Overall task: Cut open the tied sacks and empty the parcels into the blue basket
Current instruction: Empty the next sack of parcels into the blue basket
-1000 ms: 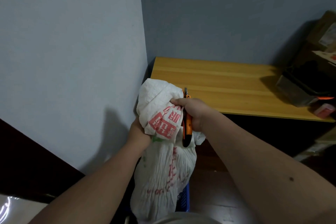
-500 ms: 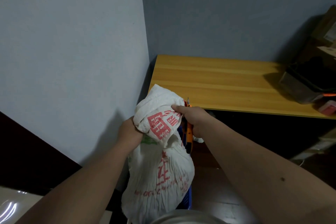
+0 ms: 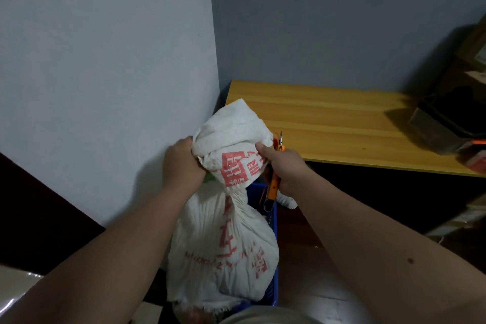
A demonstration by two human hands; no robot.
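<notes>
The left hand (image 3: 181,163) has slid up the sack (image 3: 223,239), fingers squeezing its top. The right hand (image 3: 285,168) pinches cloth and knife (image 3: 274,181); blade points up, sack hangs long-ways down into the blue basket (image 3: 273,221).

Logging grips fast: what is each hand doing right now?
Left hand: closed on the bunched top of the white woven sack with red print.
Right hand: closed on the orange utility knife and the sack.
</notes>
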